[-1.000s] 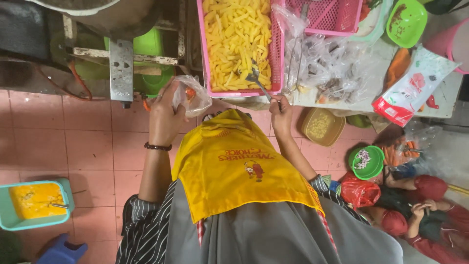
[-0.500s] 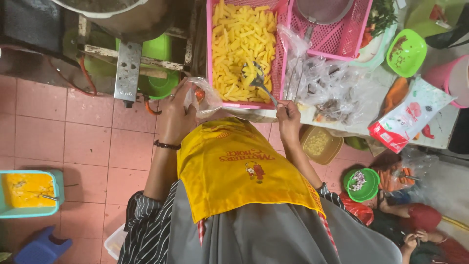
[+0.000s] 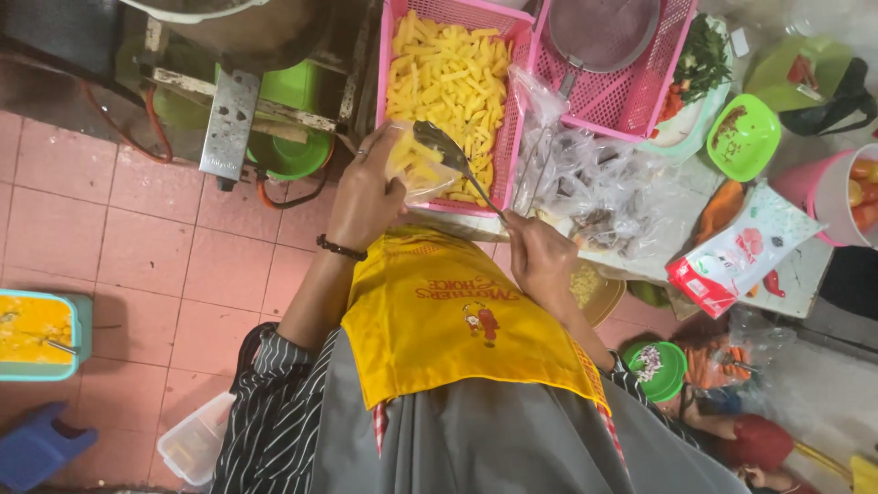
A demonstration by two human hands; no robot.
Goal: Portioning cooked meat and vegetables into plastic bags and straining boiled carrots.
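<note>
My left hand (image 3: 366, 197) holds a small clear plastic bag (image 3: 416, 169) with yellow fries in it, at the near edge of a pink basket (image 3: 515, 110) full of fries. My right hand (image 3: 540, 261) grips the handle of a metal spoon (image 3: 448, 151). The spoon's bowl sits over the mouth of the bag. A yellow apron (image 3: 457, 320) covers my front below both hands.
A second pink basket (image 3: 640, 101) holds a round metal strainer (image 3: 599, 32). Clear bags (image 3: 585, 178), a green bowl (image 3: 743, 137), a red and white packet (image 3: 732, 252) and a pink bucket (image 3: 828, 192) lie to the right. A teal tub (image 3: 37, 334) sits on the tiled floor.
My left hand brought the bag up to the basket edge. My right hand lifted the spoon out of the fries and over the bag. The bag now holds fries.
</note>
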